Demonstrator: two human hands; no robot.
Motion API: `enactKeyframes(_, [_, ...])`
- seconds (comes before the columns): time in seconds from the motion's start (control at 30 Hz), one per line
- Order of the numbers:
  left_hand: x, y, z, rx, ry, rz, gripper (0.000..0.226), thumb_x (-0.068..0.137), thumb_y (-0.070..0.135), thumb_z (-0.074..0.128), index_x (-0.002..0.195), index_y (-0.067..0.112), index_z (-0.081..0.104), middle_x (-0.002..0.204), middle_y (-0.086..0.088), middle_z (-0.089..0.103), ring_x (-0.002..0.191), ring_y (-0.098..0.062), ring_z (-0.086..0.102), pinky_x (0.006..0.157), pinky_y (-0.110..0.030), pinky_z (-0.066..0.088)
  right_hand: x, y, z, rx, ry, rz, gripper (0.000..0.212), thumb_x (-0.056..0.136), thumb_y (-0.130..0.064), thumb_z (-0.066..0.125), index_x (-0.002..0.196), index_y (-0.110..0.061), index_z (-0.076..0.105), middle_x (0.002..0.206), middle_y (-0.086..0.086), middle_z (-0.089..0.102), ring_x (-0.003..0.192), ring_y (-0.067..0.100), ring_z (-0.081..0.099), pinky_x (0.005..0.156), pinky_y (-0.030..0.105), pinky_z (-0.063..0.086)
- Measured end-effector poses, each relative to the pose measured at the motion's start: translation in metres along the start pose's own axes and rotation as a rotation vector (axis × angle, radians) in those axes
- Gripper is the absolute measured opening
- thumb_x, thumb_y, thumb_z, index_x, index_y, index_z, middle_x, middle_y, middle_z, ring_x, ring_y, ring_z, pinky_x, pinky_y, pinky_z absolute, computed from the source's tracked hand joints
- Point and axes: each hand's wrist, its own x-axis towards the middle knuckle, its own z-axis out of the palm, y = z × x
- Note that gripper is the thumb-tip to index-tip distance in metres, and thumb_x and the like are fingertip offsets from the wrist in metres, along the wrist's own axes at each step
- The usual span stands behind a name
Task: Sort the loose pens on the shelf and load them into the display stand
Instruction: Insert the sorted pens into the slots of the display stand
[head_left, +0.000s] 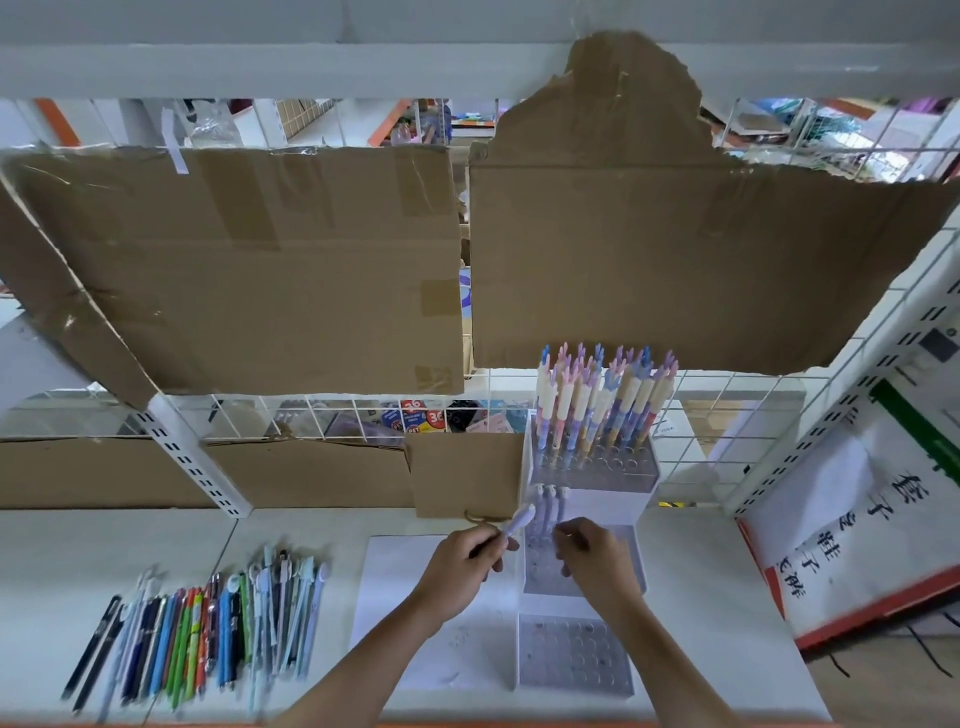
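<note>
1. Writing: white sign (852, 525) at right has black handwritten Chinese characters, too skewed to read; "36" shows on red-yellow packs (423, 415) behind the wire grid (727, 410).
2. Display stand (589, 530): three stepped tiers. Top tier packed with pastel pens (602, 400), roughly twenty, exact count unclear. Middle tier holds three lilac pens (548, 506). Bottom tier's holes look unfilled.
3. My left hand (470, 564) grips one white-capped pen (517, 521), tip up, beside the middle tier.
4. My right hand (592, 556) has fingers curled over the middle tier; I cannot tell if it pinches anything.
5. Loose pens (208, 634) lie in a row on the shelf (717, 597) at left, about thirty, blurred.
6. Cardboard sheets (249, 270) hide the back.
</note>
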Motion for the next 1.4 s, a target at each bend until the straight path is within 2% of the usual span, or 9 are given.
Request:
enactKeyframes(0.07, [0.003, 0.004, 0.008, 0.012, -0.034, 0.015, 0.022, 0.099, 0.024, 0.047, 0.088, 0.019, 0.066, 0.063, 0.011, 0.052, 0.051, -0.002, 0.040, 0.054, -0.017, 0.031, -0.014, -0.009, -0.002, 0.144, -0.092, -0.032, 0.015, 0.092, -0.019, 0.057, 0.086, -0.022, 0.071, 0.064, -0.008, 0.064, 0.053, 0.003, 0.051, 0.051, 0.010, 0.036])
enactKeyframes(0.13, [0.006, 0.008, 0.018, 0.035, -0.070, 0.019, 0.025, 0.098, 0.026, 0.048, 0.076, 0.026, 0.060, 0.063, 0.009, 0.053, 0.050, -0.002, 0.040, 0.054, -0.019, 0.032, -0.021, -0.014, 0.000, 0.197, -0.125, -0.043, 0.019, 0.089, -0.026, 0.061, 0.074, -0.024, 0.073, 0.066, -0.003, 0.068, 0.054, 0.003, 0.048, 0.055, 0.016, 0.034])
enactKeyframes(0.23, [0.008, 0.012, 0.031, 0.031, -0.103, 0.018, 0.024, 0.098, 0.024, 0.048, 0.076, 0.026, 0.058, 0.064, 0.009, 0.055, 0.051, -0.002, 0.042, 0.055, -0.017, 0.034, -0.026, -0.013, -0.001, 0.220, -0.090, -0.023, 0.021, 0.088, -0.022, 0.062, 0.069, -0.016, 0.070, 0.068, 0.002, 0.070, 0.058, 0.009, 0.050, 0.056, 0.020, 0.034])
enactKeyframes(0.33, [0.010, 0.013, 0.037, 0.103, -0.139, 0.041, 0.022, 0.099, 0.020, 0.044, 0.081, 0.022, 0.057, 0.068, 0.006, 0.057, 0.056, -0.003, 0.047, 0.059, -0.016, 0.038, -0.025, -0.012, -0.012, 0.194, 0.009, -0.022, 0.028, 0.089, -0.015, 0.059, 0.062, -0.015, 0.060, 0.049, -0.006, 0.058, 0.045, 0.000, 0.046, 0.048, 0.013, 0.033])
enactKeyframes(0.47, [0.020, 0.002, 0.038, 0.604, -0.094, 0.133, 0.026, 0.101, 0.024, 0.034, 0.097, 0.012, 0.056, 0.098, -0.008, 0.065, 0.089, -0.024, 0.060, 0.074, -0.032, 0.042, -0.016, -0.018, -0.038, 0.190, 0.177, -0.109, 0.020, 0.095, -0.011, 0.053, 0.076, -0.008, 0.058, 0.059, -0.004, 0.062, 0.043, 0.001, 0.055, 0.045, 0.012, 0.039])
enactKeyframes(0.6, [0.027, -0.011, 0.040, 0.863, 0.034, 0.120, 0.029, 0.101, 0.030, 0.032, 0.113, 0.012, 0.052, 0.114, -0.006, 0.059, 0.104, -0.021, 0.056, 0.082, -0.026, 0.040, -0.008, -0.019, -0.053, 0.078, 0.271, -0.225, 0.011, 0.096, -0.010, 0.050, 0.087, -0.004, 0.055, 0.070, 0.001, 0.065, 0.058, 0.008, 0.066, 0.052, 0.019, 0.051])
enactKeyframes(0.77, [0.032, -0.015, 0.050, 0.925, 0.045, 0.114, 0.036, 0.097, 0.038, 0.046, 0.122, 0.013, 0.045, 0.119, -0.004, 0.056, 0.107, -0.019, 0.055, 0.086, -0.025, 0.042, 0.004, -0.014, -0.048, -0.124, 0.240, -0.310, 0.009, 0.096, -0.008, 0.049, 0.087, -0.004, 0.049, 0.073, 0.003, 0.061, 0.068, 0.023, 0.069, 0.061, 0.043, 0.056])
enactKeyframes(1.13, [0.033, -0.015, 0.051, 0.860, 0.052, 0.048, 0.041, 0.096, 0.038, 0.047, 0.129, 0.014, 0.044, 0.131, -0.005, 0.052, 0.116, -0.022, 0.052, 0.093, -0.029, 0.041, 0.018, 0.000, -0.020, -0.168, 0.140, -0.147, 0.018, 0.101, -0.021, 0.040, 0.085, -0.014, 0.047, 0.091, 0.014, 0.067, 0.082, 0.032, 0.065, 0.074, 0.047, 0.055])
enactKeyframes(1.4, [0.033, -0.017, 0.053, 0.862, 0.058, 0.064, 0.040, 0.096, 0.038, 0.048, 0.128, 0.014, 0.045, 0.130, -0.005, 0.054, 0.115, -0.022, 0.054, 0.092, -0.031, 0.043, 0.020, 0.005, -0.015, -0.220, 0.079, -0.137, 0.021, 0.100, -0.015, 0.042, 0.103, -0.001, 0.057, 0.100, 0.017, 0.066, 0.087, 0.031, 0.065, 0.081, 0.042, 0.054])
